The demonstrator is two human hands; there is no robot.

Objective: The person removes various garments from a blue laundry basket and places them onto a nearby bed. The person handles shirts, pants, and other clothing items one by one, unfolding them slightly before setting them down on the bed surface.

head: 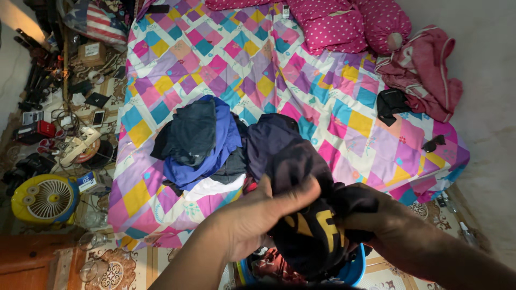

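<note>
clothes pile (207, 147) on bed (333, 107) | pillows (344, 24) behind (far end) | fan (45, 198) left

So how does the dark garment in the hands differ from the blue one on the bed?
The dark garment is held up in both hands over a blue basket; the blue garment lies loose in the pile on the bed. The dark garment bears yellow print; the blue garment looks plain. Both are crumpled, unfolded cloth.

The clothes pile (207, 145) blocks the bed (161, 215) middle; pillows (344, 21) and a red jacket (424, 70) crowd the far corner. Open quilt lies between them and along the right side.
</note>
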